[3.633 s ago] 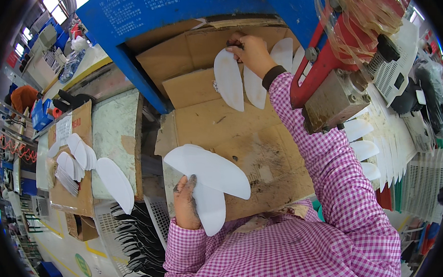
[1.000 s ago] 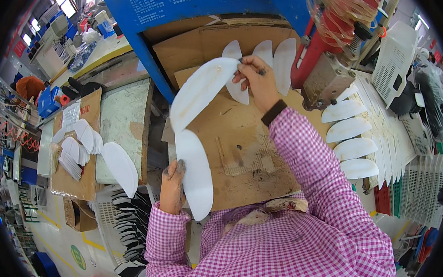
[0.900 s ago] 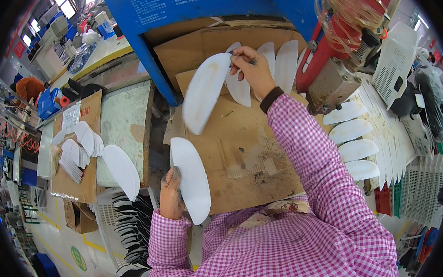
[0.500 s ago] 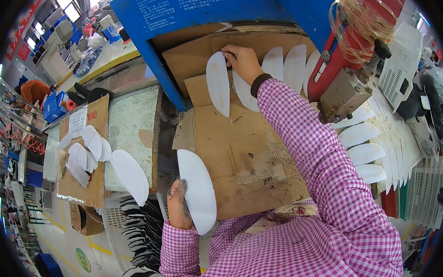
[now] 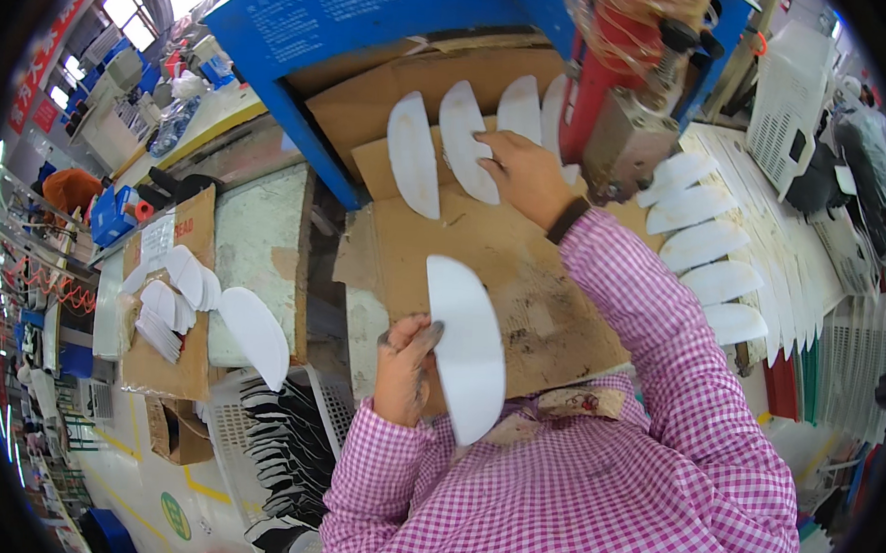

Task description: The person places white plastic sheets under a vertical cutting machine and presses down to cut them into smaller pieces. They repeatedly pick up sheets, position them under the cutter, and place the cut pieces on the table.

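Observation:
My left hand [image 5: 408, 370] pinches a white half-moon sheet [image 5: 469, 350] by its straight edge, thumb on top, above the near part of the cardboard. My right hand [image 5: 530, 181] reaches to the far side. Its thumb and fingers are apart, with the fingertips at the right edge of a second white half-moon piece [image 5: 465, 142], which stands in a row under the blue frame. Left of that, the leftmost white piece [image 5: 414, 155] stands untouched by either hand. More white pieces [image 5: 520, 110] continue the row to the right, partly behind the red machine head.
The red machine head [image 5: 612, 115] with a metal block overhangs the cardboard-covered surface [image 5: 410, 245]. White pieces [image 5: 700, 245] lie fanned out at right. On the left, stacks of white pieces [image 5: 166, 307] rest on cardboard, above a basket of black-and-white strips [image 5: 284, 448].
My right hand has left the leftmost piece and moved right to the second one. My left hand has brought its white sheet up and to the right. The view has shifted slightly.

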The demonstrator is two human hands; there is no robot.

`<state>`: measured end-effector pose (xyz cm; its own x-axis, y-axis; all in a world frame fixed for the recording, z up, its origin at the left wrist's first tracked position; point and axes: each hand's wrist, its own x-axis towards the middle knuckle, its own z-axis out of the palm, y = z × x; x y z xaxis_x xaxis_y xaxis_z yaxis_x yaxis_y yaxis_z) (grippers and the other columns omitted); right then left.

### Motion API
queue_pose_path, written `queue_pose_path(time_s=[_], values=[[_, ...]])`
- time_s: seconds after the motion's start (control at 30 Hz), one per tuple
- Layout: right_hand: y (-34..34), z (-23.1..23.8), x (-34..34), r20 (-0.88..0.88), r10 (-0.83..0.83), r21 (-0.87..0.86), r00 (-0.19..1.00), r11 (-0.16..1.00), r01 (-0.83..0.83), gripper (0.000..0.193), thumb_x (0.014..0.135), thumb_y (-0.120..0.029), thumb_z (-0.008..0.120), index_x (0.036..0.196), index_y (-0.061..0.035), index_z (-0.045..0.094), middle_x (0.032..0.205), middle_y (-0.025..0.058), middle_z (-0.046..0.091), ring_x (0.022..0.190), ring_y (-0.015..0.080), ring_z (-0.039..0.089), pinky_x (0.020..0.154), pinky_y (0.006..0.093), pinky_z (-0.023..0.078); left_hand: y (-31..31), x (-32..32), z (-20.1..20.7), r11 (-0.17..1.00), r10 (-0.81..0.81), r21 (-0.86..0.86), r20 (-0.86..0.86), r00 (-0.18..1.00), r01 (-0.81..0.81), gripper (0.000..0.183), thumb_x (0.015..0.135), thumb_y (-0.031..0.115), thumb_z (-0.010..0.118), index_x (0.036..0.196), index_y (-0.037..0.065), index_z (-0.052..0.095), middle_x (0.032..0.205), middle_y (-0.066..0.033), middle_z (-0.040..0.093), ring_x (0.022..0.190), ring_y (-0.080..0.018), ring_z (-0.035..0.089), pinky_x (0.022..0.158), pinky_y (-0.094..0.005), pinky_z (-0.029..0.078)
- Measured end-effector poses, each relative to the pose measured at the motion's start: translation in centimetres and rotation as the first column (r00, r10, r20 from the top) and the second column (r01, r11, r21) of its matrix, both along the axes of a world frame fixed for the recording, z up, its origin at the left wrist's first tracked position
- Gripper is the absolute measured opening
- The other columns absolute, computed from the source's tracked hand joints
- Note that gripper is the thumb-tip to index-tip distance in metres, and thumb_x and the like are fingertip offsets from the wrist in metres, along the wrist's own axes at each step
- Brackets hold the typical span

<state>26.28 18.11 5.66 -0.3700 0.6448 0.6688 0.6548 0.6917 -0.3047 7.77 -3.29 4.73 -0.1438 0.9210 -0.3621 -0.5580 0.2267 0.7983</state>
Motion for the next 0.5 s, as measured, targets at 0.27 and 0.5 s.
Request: queue_pose_path(time_s=[0.27,0.5], values=[[-10.9,0.3,17.2,-0.230,-0.281,-0.381,0.932,0.907,0.180,0.019,0.083,-0.005,0.063,0.100,0.0021,0.061,0.088,0.0128,0.064,0.077,0.0211,0.063,0.067,0.0280,0.048,2.8,6.8,2.7,0.932,-0.325,0.160,-0.030,0.945,0.325,0.007,0.085,0.002,0.059,0.089,-0.003,0.063,0.083,-0.0052,0.064,0.066,-0.0109,0.060,0.052,-0.0225,0.049],[-14.4,-1.5,22.2,-0.237,-0.474,-0.533,0.848,0.794,0.295,0.015,0.085,-0.008,0.062,0.098,-0.0006,0.064,0.086,0.0061,0.064,0.065,0.0096,0.053,0.054,0.0226,0.040,5.1,8.9,4.6,0.916,-0.327,0.208,-0.111,0.939,0.343,0.011,0.087,0.004,0.058,0.092,-0.004,0.064,0.079,-0.0064,0.065,0.063,-0.0112,0.060,0.050,-0.0227,0.049]])
